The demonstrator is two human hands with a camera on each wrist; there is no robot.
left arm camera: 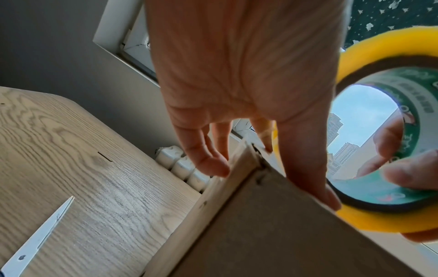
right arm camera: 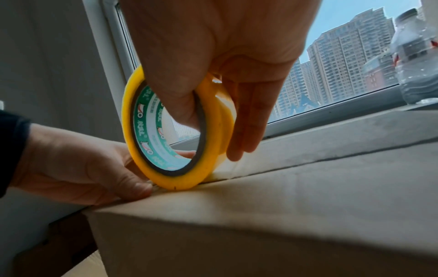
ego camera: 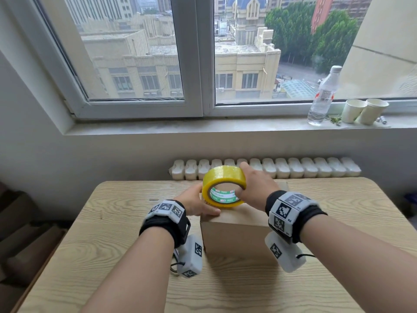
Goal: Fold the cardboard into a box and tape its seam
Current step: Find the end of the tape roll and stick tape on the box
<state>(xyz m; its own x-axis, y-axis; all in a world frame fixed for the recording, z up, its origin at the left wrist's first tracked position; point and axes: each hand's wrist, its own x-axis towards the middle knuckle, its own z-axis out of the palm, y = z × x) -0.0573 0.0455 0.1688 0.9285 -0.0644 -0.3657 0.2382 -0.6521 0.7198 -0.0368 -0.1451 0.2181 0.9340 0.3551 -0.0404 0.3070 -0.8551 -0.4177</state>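
Note:
A brown cardboard box (ego camera: 234, 238) stands folded on the wooden table (ego camera: 108, 233), its top flaps closed along a seam (right arm camera: 331, 159). My right hand (ego camera: 255, 188) grips a yellow tape roll (ego camera: 223, 187), thumb through the core and fingers on the outer band, and the roll stands on edge at the left end of the box top. A short strip of tape runs from the roll (right arm camera: 175, 181) onto the box (right arm camera: 260, 215). My left hand (ego camera: 198, 204) presses the box's top left edge beside the roll, thumb on top, fingers over the side.
A white blade (left arm camera: 38, 238) lies on the table left of the box (left arm camera: 272, 234). A radiator (ego camera: 293, 168) runs behind the table. A water bottle (ego camera: 322, 96) and two paper cups (ego camera: 352, 110) stand on the window sill at the right.

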